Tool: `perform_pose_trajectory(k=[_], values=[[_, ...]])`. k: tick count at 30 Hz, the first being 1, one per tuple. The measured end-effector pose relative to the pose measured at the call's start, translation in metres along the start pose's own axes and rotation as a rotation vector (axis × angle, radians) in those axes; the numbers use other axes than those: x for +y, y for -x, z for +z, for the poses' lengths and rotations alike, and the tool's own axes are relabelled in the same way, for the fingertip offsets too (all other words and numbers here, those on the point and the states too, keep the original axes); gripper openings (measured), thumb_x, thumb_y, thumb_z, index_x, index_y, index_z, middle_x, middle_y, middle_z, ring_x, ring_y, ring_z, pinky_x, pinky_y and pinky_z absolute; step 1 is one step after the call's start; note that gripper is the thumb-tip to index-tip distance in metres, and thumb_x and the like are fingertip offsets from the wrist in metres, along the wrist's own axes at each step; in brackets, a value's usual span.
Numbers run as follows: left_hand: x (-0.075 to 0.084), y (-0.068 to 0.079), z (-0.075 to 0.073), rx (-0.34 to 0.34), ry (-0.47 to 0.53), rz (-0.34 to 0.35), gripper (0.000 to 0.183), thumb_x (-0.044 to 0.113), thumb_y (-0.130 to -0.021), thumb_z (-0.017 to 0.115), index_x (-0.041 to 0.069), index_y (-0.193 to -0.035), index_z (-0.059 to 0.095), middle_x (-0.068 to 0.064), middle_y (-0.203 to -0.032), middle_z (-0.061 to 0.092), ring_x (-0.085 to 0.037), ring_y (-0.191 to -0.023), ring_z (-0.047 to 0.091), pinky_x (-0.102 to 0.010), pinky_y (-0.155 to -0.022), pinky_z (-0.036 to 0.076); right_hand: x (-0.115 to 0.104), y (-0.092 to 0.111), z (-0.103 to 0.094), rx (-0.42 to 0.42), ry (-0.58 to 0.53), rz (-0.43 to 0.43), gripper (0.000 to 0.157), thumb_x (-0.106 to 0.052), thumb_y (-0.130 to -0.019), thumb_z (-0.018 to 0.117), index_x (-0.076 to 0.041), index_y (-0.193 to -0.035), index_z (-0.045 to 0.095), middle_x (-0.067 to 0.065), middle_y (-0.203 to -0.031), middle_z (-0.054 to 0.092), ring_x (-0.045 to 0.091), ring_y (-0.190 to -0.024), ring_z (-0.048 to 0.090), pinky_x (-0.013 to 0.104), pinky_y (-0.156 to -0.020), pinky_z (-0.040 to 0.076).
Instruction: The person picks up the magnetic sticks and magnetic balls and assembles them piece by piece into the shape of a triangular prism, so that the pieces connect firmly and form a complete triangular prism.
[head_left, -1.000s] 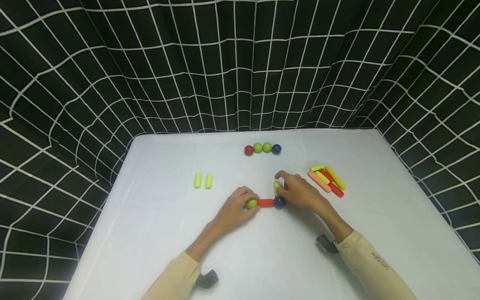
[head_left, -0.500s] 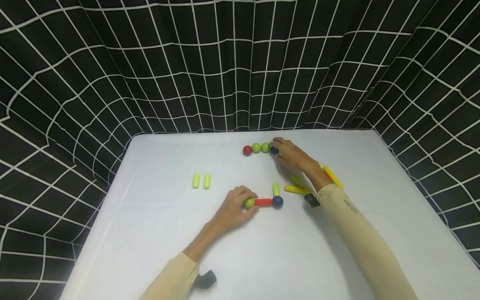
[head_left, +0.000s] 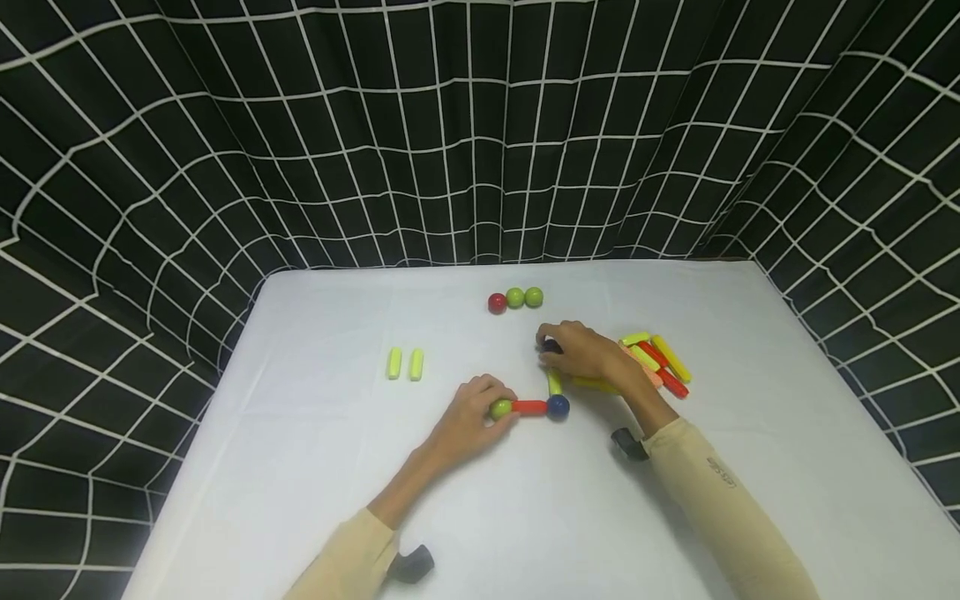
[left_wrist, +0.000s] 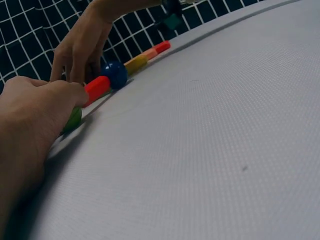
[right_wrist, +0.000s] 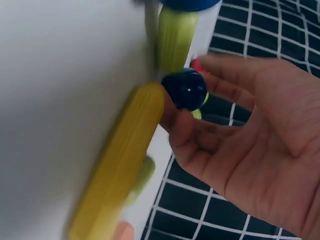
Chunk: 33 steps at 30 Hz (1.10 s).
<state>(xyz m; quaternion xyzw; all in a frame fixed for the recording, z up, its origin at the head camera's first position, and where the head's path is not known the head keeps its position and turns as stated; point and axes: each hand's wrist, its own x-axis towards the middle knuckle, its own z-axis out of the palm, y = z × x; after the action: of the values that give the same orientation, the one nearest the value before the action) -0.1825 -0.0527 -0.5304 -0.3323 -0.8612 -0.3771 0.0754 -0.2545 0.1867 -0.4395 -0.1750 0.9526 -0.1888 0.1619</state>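
My left hand grips a green ball with its thumb and fingers. A red stick runs from that ball to a dark blue ball. From the blue ball a short light-green stick extends toward the back of the table. My right hand pinches a second dark blue ball between thumb and fingers. In the right wrist view this held ball is close by the free end of the light-green stick.
Two light-green sticks lie at the left. A red ball and two green balls line up at the back. A yellow stick lies under my right hand, near a pile of coloured sticks. Gridded black curtains surround the table.
My right hand went from the light-green stick to the back row, took the blue ball there, and brought it back to the stick's far end. The left hand stayed in place.
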Motion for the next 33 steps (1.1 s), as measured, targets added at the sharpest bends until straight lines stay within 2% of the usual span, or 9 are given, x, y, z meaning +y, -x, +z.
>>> perform_pose_trajectory(k=[4, 7, 11, 16, 20, 23, 25, 29, 33], values=[[-0.001, -0.001, -0.001, 0.011, -0.008, -0.003, 0.019, 0.020, -0.092, 0.080, 0.016, -0.110, 0.075, 0.001, -0.108, 0.069, -0.015, -0.101, 0.061, -0.038, -0.097, 0.052, -0.005, 0.004, 0.006, -0.023, -0.105, 0.025, 0.046, -0.022, -0.093, 0.080, -0.006, -0.132, 0.063, 0.016, -0.124, 0.068, 0.029, -0.111, 0.058, 0.048, -0.103, 0.055], [-0.002, -0.002, 0.001, 0.007, -0.006, -0.007, 0.019, 0.020, -0.093, 0.079, 0.016, -0.111, 0.074, 0.002, -0.108, 0.068, -0.014, -0.101, 0.061, -0.036, -0.097, 0.052, -0.006, 0.004, 0.008, -0.010, -0.144, 0.057, 0.047, -0.017, -0.092, 0.079, -0.003, -0.134, 0.062, 0.020, -0.132, 0.066, 0.031, -0.116, 0.059, 0.051, -0.109, 0.053], [-0.003, -0.002, 0.002, 0.002, 0.000, -0.007, 0.020, 0.022, -0.093, 0.079, 0.016, -0.112, 0.074, 0.002, -0.108, 0.068, -0.014, -0.101, 0.061, -0.035, -0.097, 0.053, -0.007, 0.004, 0.006, 0.008, -0.162, 0.098, 0.050, -0.017, -0.093, 0.077, -0.002, -0.138, 0.061, 0.024, -0.138, 0.065, 0.034, -0.117, 0.062, 0.054, -0.111, 0.053], [-0.002, -0.002, 0.002, 0.017, 0.000, 0.004, 0.021, 0.021, -0.092, 0.080, 0.016, -0.111, 0.074, 0.002, -0.107, 0.068, -0.014, -0.101, 0.061, -0.036, -0.096, 0.053, -0.005, 0.005, 0.003, -0.044, -0.149, 0.096, 0.050, -0.021, -0.098, 0.073, -0.005, -0.143, 0.058, 0.022, -0.136, 0.065, 0.031, -0.113, 0.060, 0.050, -0.105, 0.053], [0.000, -0.004, 0.002, 0.013, -0.001, 0.002, 0.019, 0.021, -0.093, 0.078, 0.017, -0.112, 0.074, 0.002, -0.108, 0.068, -0.014, -0.101, 0.061, -0.035, -0.097, 0.053, -0.001, 0.007, -0.007, -0.055, -0.122, 0.070, 0.055, -0.024, -0.099, 0.071, -0.007, -0.149, 0.052, 0.019, -0.124, 0.069, 0.028, -0.103, 0.061, 0.042, -0.092, 0.056], [0.001, -0.004, 0.002, 0.008, 0.015, -0.017, 0.019, 0.021, -0.093, 0.078, 0.016, -0.112, 0.074, 0.002, -0.108, 0.068, -0.014, -0.101, 0.060, -0.035, -0.096, 0.053, -0.001, 0.012, -0.020, -0.034, -0.120, 0.030, 0.054, -0.023, -0.099, 0.071, -0.006, -0.147, 0.053, 0.016, -0.103, 0.068, 0.024, -0.082, 0.060, 0.034, -0.072, 0.055], [0.001, -0.003, 0.003, 0.006, 0.017, -0.026, 0.019, 0.021, -0.094, 0.078, 0.016, -0.112, 0.074, 0.003, -0.108, 0.068, -0.012, -0.100, 0.060, -0.033, -0.094, 0.053, -0.003, 0.019, -0.028, -0.039, -0.106, -0.009, 0.048, -0.020, -0.098, 0.072, -0.005, -0.141, 0.058, 0.014, -0.092, 0.065, 0.022, -0.072, 0.057, 0.030, -0.063, 0.050], [0.002, -0.001, 0.004, 0.003, 0.011, -0.029, 0.021, 0.022, -0.094, 0.078, 0.017, -0.113, 0.073, 0.004, -0.108, 0.067, -0.011, -0.100, 0.059, -0.031, -0.094, 0.053, -0.007, 0.036, -0.036, -0.147, -0.042, -0.083, 0.033, -0.016, -0.097, 0.073, -0.009, -0.129, 0.066, 0.009, -0.092, 0.065, 0.019, -0.077, 0.057, 0.028, -0.067, 0.049], [0.001, 0.000, 0.001, 0.001, 0.013, -0.025, 0.023, 0.025, -0.094, 0.078, 0.017, -0.115, 0.073, 0.004, -0.109, 0.067, -0.012, -0.102, 0.060, -0.032, -0.095, 0.054, -0.012, 0.048, -0.028, -0.311, -0.016, -0.131, 0.032, -0.018, -0.095, 0.077, -0.017, -0.125, 0.067, 0.002, -0.094, 0.068, 0.016, -0.087, 0.058, 0.028, -0.078, 0.051]])
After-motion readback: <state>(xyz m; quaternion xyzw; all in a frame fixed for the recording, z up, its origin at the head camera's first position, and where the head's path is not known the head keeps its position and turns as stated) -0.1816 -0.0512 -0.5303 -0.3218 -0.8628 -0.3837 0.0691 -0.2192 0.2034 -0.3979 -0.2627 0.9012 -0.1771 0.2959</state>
